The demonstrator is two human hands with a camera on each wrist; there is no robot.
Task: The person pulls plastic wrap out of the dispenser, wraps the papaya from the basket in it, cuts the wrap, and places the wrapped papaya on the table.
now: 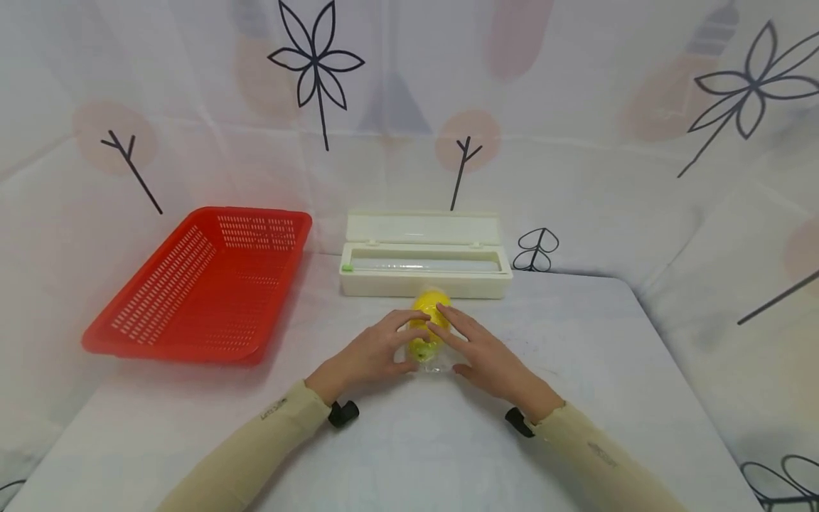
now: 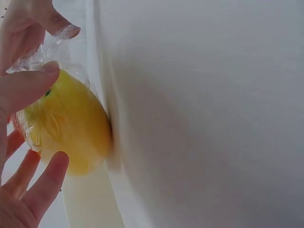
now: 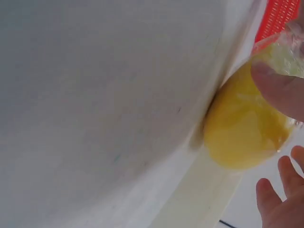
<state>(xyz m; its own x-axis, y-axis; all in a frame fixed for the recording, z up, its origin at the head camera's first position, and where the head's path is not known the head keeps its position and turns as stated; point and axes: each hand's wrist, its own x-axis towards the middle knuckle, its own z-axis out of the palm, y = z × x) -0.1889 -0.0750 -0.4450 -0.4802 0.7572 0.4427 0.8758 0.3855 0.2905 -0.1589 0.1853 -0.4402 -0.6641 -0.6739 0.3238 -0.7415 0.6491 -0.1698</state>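
A yellow fruit [image 1: 430,306] with a greenish end lies on the table in clear plastic wrap [image 1: 436,364], some of it loose at the near end. My left hand [image 1: 382,348] is on the fruit's left side, its fingertips over the top and its thumb at the near end. From the other side, my right hand [image 1: 493,355] reaches over with fairly straight, spread fingers. In the right wrist view its thumb [image 3: 278,90] lies against the wrapped fruit [image 3: 242,128], while the other fingertips stand a little apart. The left wrist view shows the left thumb [image 2: 31,85] against the wrap.
Right behind the fruit stands a cream-coloured box [image 1: 425,286] with its lid raised, a roll of film [image 1: 425,265] inside. A red slotted basket [image 1: 173,350] sits at the left back. Patterned cloth [image 1: 397,85] hangs behind the white-covered table [image 1: 409,455].
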